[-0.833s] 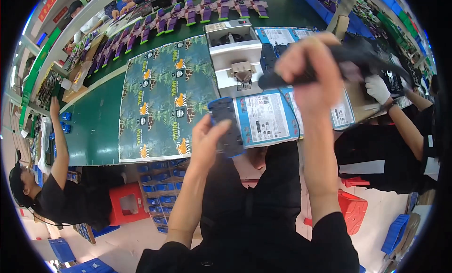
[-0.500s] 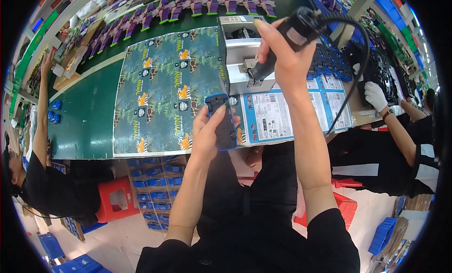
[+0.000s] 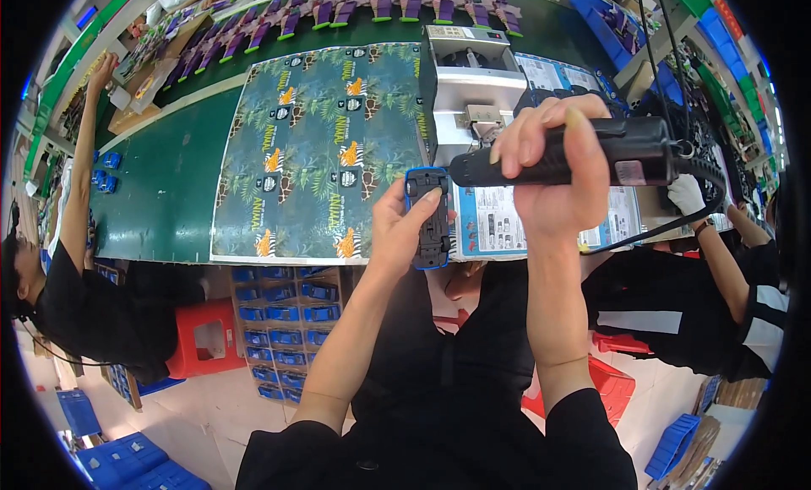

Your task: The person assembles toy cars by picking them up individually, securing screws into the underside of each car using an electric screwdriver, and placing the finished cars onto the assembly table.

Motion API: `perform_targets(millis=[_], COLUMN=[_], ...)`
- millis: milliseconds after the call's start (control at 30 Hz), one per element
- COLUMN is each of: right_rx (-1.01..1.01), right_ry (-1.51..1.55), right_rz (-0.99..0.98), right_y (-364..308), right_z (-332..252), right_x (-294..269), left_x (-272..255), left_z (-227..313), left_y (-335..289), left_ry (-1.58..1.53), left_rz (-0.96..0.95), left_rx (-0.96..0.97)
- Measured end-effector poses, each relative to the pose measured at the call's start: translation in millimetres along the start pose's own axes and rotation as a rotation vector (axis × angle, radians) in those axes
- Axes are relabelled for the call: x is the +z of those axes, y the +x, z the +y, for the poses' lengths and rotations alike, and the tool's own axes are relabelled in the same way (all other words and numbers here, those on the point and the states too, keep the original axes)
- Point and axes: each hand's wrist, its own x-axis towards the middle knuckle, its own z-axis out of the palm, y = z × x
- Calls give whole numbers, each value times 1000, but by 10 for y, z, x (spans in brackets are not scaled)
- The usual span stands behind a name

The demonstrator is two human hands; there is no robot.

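Observation:
My left hand (image 3: 399, 226) is closed around a blue toy car (image 3: 432, 236), its black underside turned up and the thumb pressed on it. The car hangs at the table's near edge. My right hand (image 3: 562, 177) grips a black electric screwdriver (image 3: 638, 152) with a cable at its back end. The screwdriver lies nearly level, its nose pointing left beside the car's upper end; I cannot tell whether the bit touches the car. Just beyond stands a metal screw feeder (image 3: 477, 89), partly hidden behind my right hand.
Printed animal sheets (image 3: 317, 160) cover the table left of the feeder. More blue toy cars (image 3: 106, 182) sit at the far left. Purple-and-green parts (image 3: 363, 7) line the back. People work on both sides; a gloved hand (image 3: 683, 194) is at right. A blue bin (image 3: 608, 25) stands back right.
The screwdriver has come away from the feeder, swinging from steeply tilted to nearly level, its nose now by the toy car. The view has shifted slightly.

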Motion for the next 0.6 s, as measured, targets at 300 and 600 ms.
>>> perform_targets(millis=[300, 600], right_rx=[40, 3], right_ry=[-122, -102], right_rz=[-13, -141], right_y=[-115, -103], right_z=[51, 2], right_x=[98, 26], left_x=[32, 78], left_z=[-45, 70], left_y=[-10, -18], left_ry=[44, -29], left_rz=[7, 35], left_rx=[35, -35])
